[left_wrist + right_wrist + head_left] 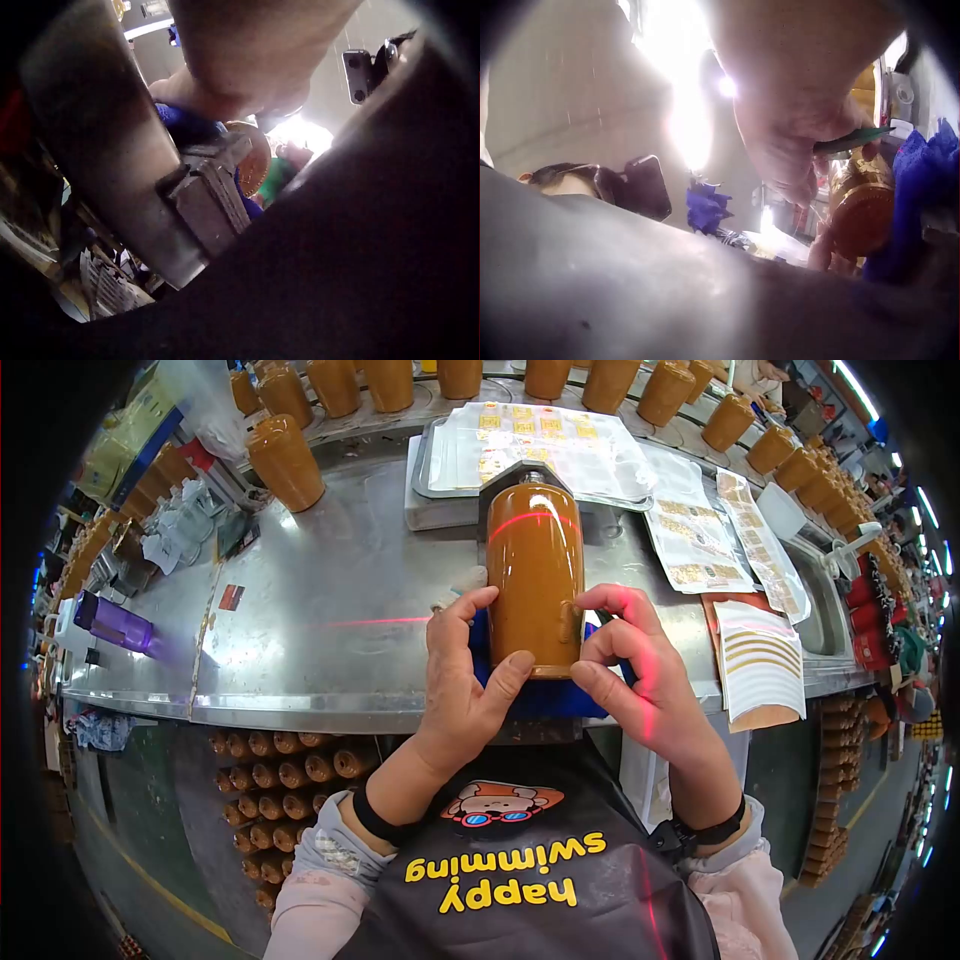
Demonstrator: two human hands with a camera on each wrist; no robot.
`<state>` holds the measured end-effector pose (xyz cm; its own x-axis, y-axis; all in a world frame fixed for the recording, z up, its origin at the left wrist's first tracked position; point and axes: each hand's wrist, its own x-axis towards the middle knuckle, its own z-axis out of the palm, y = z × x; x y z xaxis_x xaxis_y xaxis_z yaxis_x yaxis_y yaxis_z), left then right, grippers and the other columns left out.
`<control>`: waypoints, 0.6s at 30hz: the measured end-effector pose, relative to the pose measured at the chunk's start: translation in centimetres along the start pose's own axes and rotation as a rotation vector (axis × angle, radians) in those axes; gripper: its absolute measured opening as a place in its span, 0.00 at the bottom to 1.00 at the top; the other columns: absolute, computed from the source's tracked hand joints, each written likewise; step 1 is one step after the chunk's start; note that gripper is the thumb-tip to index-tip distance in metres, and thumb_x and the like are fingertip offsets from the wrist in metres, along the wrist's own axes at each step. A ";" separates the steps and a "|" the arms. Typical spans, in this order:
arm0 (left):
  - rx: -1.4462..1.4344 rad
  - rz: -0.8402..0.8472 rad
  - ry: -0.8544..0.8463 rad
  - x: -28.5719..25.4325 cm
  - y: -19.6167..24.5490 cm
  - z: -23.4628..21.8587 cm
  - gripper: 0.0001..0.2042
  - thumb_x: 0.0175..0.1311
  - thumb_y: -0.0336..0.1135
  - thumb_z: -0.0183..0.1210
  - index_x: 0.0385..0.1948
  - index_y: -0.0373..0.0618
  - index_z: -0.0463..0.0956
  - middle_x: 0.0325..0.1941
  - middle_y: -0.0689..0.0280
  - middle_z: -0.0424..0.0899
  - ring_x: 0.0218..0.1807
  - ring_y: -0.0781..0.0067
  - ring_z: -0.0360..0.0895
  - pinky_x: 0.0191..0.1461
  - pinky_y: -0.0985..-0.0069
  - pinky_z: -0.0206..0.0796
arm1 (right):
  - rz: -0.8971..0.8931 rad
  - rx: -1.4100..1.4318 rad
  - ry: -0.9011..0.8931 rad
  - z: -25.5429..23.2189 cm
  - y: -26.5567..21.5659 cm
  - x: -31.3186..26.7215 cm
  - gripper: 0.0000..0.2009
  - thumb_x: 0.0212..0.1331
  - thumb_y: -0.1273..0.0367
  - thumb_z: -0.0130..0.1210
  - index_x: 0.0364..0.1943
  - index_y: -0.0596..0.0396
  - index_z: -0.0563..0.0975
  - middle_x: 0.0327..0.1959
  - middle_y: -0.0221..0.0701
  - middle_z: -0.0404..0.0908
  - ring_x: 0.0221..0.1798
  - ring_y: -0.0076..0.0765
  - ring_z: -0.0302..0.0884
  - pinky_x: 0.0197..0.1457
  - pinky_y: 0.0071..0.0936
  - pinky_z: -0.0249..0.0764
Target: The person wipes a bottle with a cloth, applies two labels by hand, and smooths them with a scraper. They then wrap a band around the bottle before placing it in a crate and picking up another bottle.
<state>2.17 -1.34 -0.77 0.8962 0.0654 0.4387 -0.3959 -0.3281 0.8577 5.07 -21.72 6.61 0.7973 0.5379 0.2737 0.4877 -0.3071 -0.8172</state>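
A glossy brown bottle (535,575) lies with its base toward the person, a red laser line across its upper part. The left hand (463,678) grips its left side, index finger at the edge and thumb on the body near the base. At the right side the right hand (640,670) has bent fingers close to the surface. In the right wrist view, a thin green tool (855,140) sticks out from the right hand (787,112), beside the bottle's round base (862,221). The left wrist view shows the base (257,161) partly, below the left hand (247,60).
Blue cloth (545,700) lies under the bottle on the metal table (330,580). Sticker sheets (690,530) and a tray (430,465) are behind and right. Another brown bottle (286,463) stands back left, a purple bottle (115,624) far left. More bottles line the back.
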 end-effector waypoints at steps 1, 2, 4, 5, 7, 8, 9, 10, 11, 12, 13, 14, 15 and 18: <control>0.006 0.000 -0.001 0.0 0.0 0.0 0.29 0.64 0.44 0.61 0.62 0.38 0.62 0.56 0.54 0.68 0.59 0.57 0.65 0.66 0.65 0.55 | 0.011 0.007 0.011 0.1 0.4 -0.1 0.06 0.57 0.72 0.62 0.30 0.54 0.75 0.55 0.43 0.67 0.62 0.48 0.65 0.65 0.39 0.61; 0.012 0.000 -0.002 0.0 0.1 0.0 0.29 0.65 0.44 0.61 0.62 0.38 0.62 0.56 0.54 0.68 0.59 0.57 0.64 0.66 0.65 0.55 | 0.022 0.013 0.023 0.2 0.8 -0.4 0.06 0.57 0.72 0.62 0.30 0.54 0.75 0.55 0.43 0.67 0.62 0.48 0.65 0.65 0.39 0.61; 0.028 0.013 0.003 0.0 0.0 0.1 0.29 0.65 0.44 0.61 0.62 0.38 0.62 0.57 0.54 0.68 0.60 0.57 0.64 0.66 0.64 0.54 | 0.044 0.021 0.044 0.4 1.2 -0.7 0.06 0.57 0.72 0.62 0.30 0.54 0.75 0.55 0.43 0.68 0.62 0.48 0.65 0.65 0.39 0.61; 0.037 0.019 0.006 0.0 0.0 0.1 0.29 0.65 0.44 0.61 0.62 0.38 0.62 0.57 0.54 0.68 0.60 0.57 0.64 0.66 0.64 0.54 | 0.054 0.022 0.053 0.5 1.4 -0.8 0.06 0.56 0.72 0.62 0.30 0.54 0.75 0.55 0.43 0.68 0.62 0.48 0.65 0.65 0.39 0.61; 0.033 0.019 0.008 0.0 0.0 0.1 0.29 0.65 0.44 0.61 0.62 0.38 0.61 0.57 0.53 0.68 0.60 0.57 0.64 0.66 0.64 0.54 | 0.064 0.015 0.070 0.7 1.6 -0.9 0.06 0.56 0.72 0.63 0.30 0.54 0.75 0.55 0.43 0.68 0.62 0.48 0.65 0.65 0.39 0.62; 0.032 0.020 0.009 0.0 0.0 0.2 0.29 0.65 0.44 0.61 0.62 0.38 0.61 0.57 0.53 0.68 0.60 0.57 0.64 0.66 0.64 0.54 | 0.063 0.006 0.077 0.8 1.7 -0.9 0.06 0.56 0.72 0.63 0.30 0.54 0.75 0.55 0.43 0.68 0.62 0.48 0.65 0.65 0.40 0.62; 0.022 0.025 0.007 0.0 -0.1 0.1 0.30 0.65 0.44 0.61 0.62 0.38 0.61 0.57 0.53 0.68 0.60 0.57 0.64 0.66 0.64 0.54 | 0.062 -0.003 0.084 0.9 1.8 -0.9 0.06 0.56 0.72 0.63 0.30 0.54 0.75 0.55 0.43 0.68 0.62 0.48 0.65 0.65 0.40 0.62; 0.011 0.031 0.005 0.0 -0.2 0.1 0.30 0.65 0.44 0.61 0.62 0.37 0.61 0.57 0.53 0.68 0.61 0.57 0.64 0.67 0.64 0.54 | 0.059 -0.003 0.086 0.9 1.9 -1.0 0.06 0.56 0.72 0.63 0.30 0.54 0.75 0.55 0.43 0.69 0.62 0.49 0.65 0.65 0.40 0.62; 0.001 0.036 0.003 0.0 -0.3 0.0 0.30 0.65 0.44 0.61 0.62 0.37 0.61 0.57 0.53 0.68 0.61 0.57 0.64 0.67 0.64 0.54 | 0.057 -0.004 0.087 0.9 1.9 -1.0 0.06 0.56 0.72 0.63 0.30 0.53 0.75 0.55 0.43 0.69 0.62 0.49 0.65 0.64 0.40 0.62; 0.005 0.029 -0.001 0.1 -0.1 0.0 0.30 0.65 0.44 0.61 0.62 0.37 0.61 0.57 0.53 0.68 0.61 0.57 0.64 0.67 0.64 0.54 | 0.055 -0.004 0.088 0.9 1.9 -1.0 0.06 0.56 0.71 0.63 0.30 0.53 0.75 0.55 0.43 0.69 0.62 0.49 0.65 0.64 0.41 0.62; 0.010 0.023 -0.005 0.1 0.1 0.0 0.30 0.64 0.44 0.61 0.62 0.37 0.61 0.58 0.53 0.68 0.61 0.57 0.64 0.67 0.64 0.54 | 0.046 -0.008 0.091 0.9 2.0 -0.9 0.06 0.56 0.71 0.64 0.30 0.53 0.75 0.55 0.44 0.69 0.62 0.49 0.65 0.64 0.41 0.62; 0.015 0.016 -0.008 0.1 0.2 0.0 0.30 0.64 0.43 0.61 0.63 0.37 0.61 0.58 0.53 0.67 0.62 0.57 0.64 0.68 0.64 0.54 | 0.038 -0.011 0.095 0.9 2.0 -0.9 0.06 0.56 0.71 0.64 0.30 0.53 0.76 0.55 0.44 0.69 0.62 0.50 0.65 0.64 0.41 0.61; 0.011 0.009 -0.005 0.1 0.2 0.1 0.30 0.64 0.43 0.61 0.63 0.37 0.61 0.58 0.53 0.67 0.62 0.56 0.64 0.68 0.64 0.54 | 0.031 -0.015 0.098 0.9 2.0 -0.9 0.07 0.55 0.71 0.64 0.30 0.53 0.76 0.55 0.44 0.69 0.62 0.50 0.65 0.64 0.41 0.61; 0.003 -0.004 -0.001 0.1 0.1 0.2 0.30 0.64 0.43 0.62 0.63 0.37 0.60 0.58 0.52 0.67 0.62 0.56 0.64 0.68 0.64 0.54 | 0.040 -0.003 0.100 0.9 1.9 -1.0 0.06 0.55 0.71 0.64 0.30 0.53 0.76 0.55 0.44 0.69 0.62 0.50 0.65 0.64 0.41 0.61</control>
<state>2.24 -1.53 -0.74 0.8977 0.0660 0.4356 -0.3922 -0.3306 0.8584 4.88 -22.12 4.33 0.8477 0.4443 0.2899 0.4555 -0.3294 -0.8271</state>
